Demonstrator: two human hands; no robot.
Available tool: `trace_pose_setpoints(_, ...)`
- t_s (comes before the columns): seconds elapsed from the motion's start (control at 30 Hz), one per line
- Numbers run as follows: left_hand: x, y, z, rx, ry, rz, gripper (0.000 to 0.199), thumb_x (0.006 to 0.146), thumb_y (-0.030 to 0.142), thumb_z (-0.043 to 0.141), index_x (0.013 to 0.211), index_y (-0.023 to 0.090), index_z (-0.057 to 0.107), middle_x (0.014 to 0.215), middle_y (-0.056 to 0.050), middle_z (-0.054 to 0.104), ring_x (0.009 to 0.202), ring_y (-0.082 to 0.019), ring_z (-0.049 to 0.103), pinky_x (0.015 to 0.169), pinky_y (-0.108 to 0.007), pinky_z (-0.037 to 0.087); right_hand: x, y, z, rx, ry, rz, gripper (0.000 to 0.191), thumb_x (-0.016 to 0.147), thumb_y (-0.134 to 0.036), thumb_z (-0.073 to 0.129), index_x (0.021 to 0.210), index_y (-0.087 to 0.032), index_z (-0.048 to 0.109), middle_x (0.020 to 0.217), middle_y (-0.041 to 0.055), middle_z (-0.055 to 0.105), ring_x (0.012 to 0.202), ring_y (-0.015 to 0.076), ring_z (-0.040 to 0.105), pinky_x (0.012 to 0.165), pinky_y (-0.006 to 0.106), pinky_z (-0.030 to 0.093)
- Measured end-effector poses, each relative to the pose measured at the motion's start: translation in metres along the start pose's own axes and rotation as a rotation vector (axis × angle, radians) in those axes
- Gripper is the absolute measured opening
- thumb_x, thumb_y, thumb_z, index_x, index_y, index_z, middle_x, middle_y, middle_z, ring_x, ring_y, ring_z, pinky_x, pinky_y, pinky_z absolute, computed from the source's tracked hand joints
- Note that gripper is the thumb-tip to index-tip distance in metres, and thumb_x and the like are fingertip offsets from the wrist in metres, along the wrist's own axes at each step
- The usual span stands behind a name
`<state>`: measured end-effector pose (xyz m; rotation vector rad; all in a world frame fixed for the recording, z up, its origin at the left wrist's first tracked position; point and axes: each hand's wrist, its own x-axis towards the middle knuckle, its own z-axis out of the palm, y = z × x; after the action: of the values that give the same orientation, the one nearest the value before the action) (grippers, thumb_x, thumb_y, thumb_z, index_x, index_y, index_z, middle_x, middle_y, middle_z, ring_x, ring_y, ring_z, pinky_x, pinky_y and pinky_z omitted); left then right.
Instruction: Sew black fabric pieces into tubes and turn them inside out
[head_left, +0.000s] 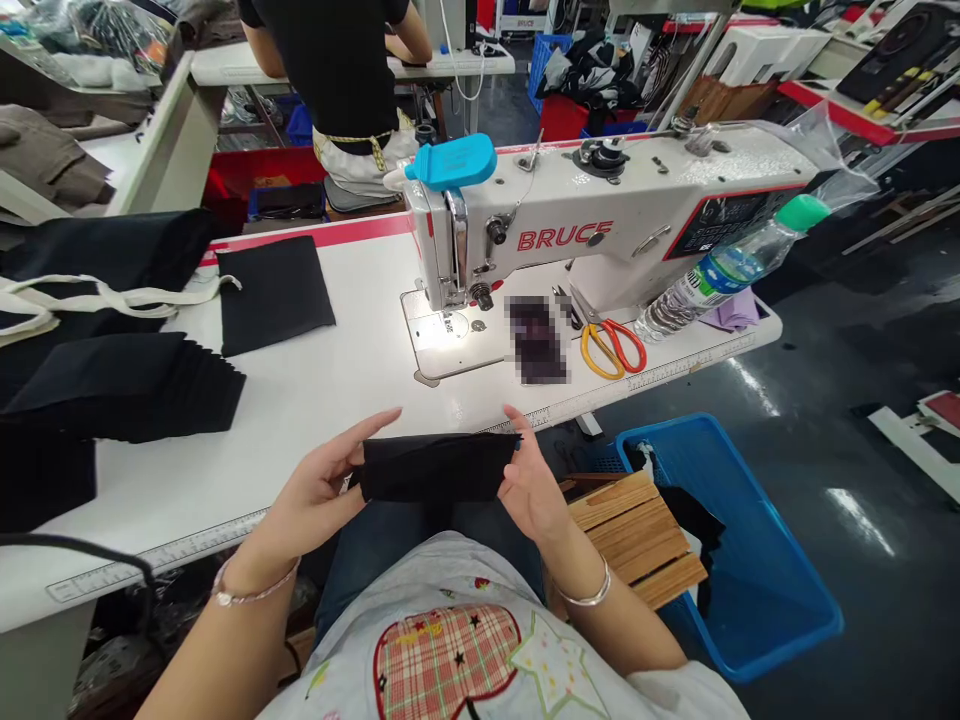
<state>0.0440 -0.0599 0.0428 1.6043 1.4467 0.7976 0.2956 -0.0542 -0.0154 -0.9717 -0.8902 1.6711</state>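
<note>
A folded piece of black fabric [439,468] is stretched between my two hands, just off the table's front edge and above my lap. My left hand [334,475] grips its left end, index finger extended along the top. At the right end, my right hand [529,480] pinches the cloth, index finger pointing up. Beyond my hands stands a white sewing machine [555,230], its lit needle plate [457,335] bare of cloth. To the left lie a single black fabric piece [276,295] and a stack of black pieces [127,385].
Orange-handled scissors [611,348], a blurred-out dark rectangle [538,340] and a water bottle [724,275] sit right of the needle. White tape [112,298] lies across black cloth. A wooden stool [637,540] and blue bin [772,590] stand at right. Another person [330,70] sits ahead.
</note>
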Motion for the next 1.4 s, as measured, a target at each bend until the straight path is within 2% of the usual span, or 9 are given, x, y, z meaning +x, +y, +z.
trace_pose_setpoints(0.07,-0.003,0.000,0.000,-0.044,-0.093,0.040,0.062,0.074,0.031,0.075,0.133,0.034,0.057,0.099,-0.004,0.070,0.102,-0.023,0.066,0.089,-0.034,0.055,0.003,-0.008,0.005,-0.038,-0.031,-0.032,0.049,0.068,-0.054,0.072,0.107,-0.026,0.062,0.084,0.0034,0.067,0.077,0.0203,0.064,0.072,0.035,0.054)
trace_pose_setpoints(0.13,-0.005,0.003,0.003,-0.107,-0.073,0.042,0.065,0.070,0.034,0.080,0.131,0.033,0.058,0.121,-0.006,0.066,0.116,-0.028,0.060,0.099,-0.038,0.051,0.003,-0.014,0.011,-0.119,0.003,-0.104,0.034,0.066,-0.049,0.076,0.086,-0.024,0.065,0.081,0.0026,0.066,0.075,0.0189,0.062,0.070,0.033,0.052)
trace_pose_setpoints(0.23,-0.007,0.013,0.014,-0.191,0.124,-0.098,0.056,0.067,0.042,0.081,0.118,0.028,0.065,0.123,-0.007,0.066,0.094,-0.027,0.068,0.081,-0.037,0.059,0.000,-0.019,0.021,-0.285,0.103,-0.208,0.022,0.065,-0.036,0.080,0.071,-0.023,0.063,0.069,-0.0013,0.062,0.061,0.0134,0.053,0.057,0.027,0.044)
trace_pose_setpoints(0.33,-0.008,0.024,0.024,-0.201,0.266,-0.236,0.048,0.064,0.047,0.081,0.106,0.027,0.068,0.100,-0.005,0.072,0.066,-0.020,0.066,0.056,-0.032,0.056,-0.005,-0.021,0.030,-0.367,0.184,-0.232,0.025,0.065,-0.032,0.080,0.063,-0.022,0.058,0.059,-0.0049,0.054,0.049,0.0084,0.040,0.046,0.024,0.032)
trace_pose_setpoints(0.43,-0.008,0.028,0.031,-0.206,0.286,-0.237,0.041,0.067,0.046,0.079,0.102,0.028,0.067,0.084,-0.002,0.070,0.066,-0.019,0.065,0.051,-0.030,0.052,-0.007,-0.021,0.035,-0.376,0.232,-0.219,0.030,0.066,-0.034,0.080,0.060,-0.021,0.053,0.054,-0.0077,0.046,0.042,0.0053,0.028,0.041,0.023,0.022)
trace_pose_setpoints(0.53,-0.007,0.027,0.035,-0.239,0.296,-0.177,0.035,0.069,0.043,0.079,0.097,0.027,0.067,0.088,-0.002,0.070,0.069,-0.018,0.064,0.053,-0.029,0.050,-0.008,-0.017,0.036,-0.376,0.296,-0.215,0.033,0.067,-0.035,0.079,0.059,-0.021,0.051,0.053,-0.0083,0.042,0.042,0.0052,0.026,0.041,0.024,0.019)
trace_pose_setpoints(0.73,-0.009,0.033,0.041,-0.290,0.349,-0.222,0.025,0.073,0.039,0.076,0.088,0.022,0.066,0.076,0.003,0.064,0.040,-0.003,0.034,0.035,-0.022,0.024,-0.008,-0.011,0.038,-0.391,0.415,-0.311,0.029,0.068,-0.033,0.079,0.065,-0.021,0.054,0.061,-0.0069,0.047,0.056,0.0093,0.041,0.055,0.025,0.034)
trace_pose_setpoints(1.07,-0.007,0.041,0.037,-0.327,0.380,-0.208,0.015,0.073,0.030,0.075,0.084,0.022,0.068,0.077,0.001,0.066,0.053,-0.008,0.052,0.044,-0.021,0.038,-0.008,-0.012,0.045,-0.305,0.454,-0.310,0.026,0.068,-0.029,0.082,0.071,-0.021,0.057,0.067,-0.0071,0.052,0.064,0.0100,0.047,0.062,0.024,0.038)
trace_pose_setpoints(1.4,-0.008,0.035,0.029,-0.505,0.319,-0.308,0.043,0.067,0.033,0.083,0.102,0.022,0.061,0.071,0.002,0.068,0.059,-0.012,0.062,0.051,-0.020,0.046,-0.004,-0.017,0.048,-0.304,0.419,-0.283,0.024,0.067,-0.029,0.081,0.072,-0.021,0.059,0.066,-0.0064,0.055,0.062,0.0101,0.050,0.061,0.024,0.042)
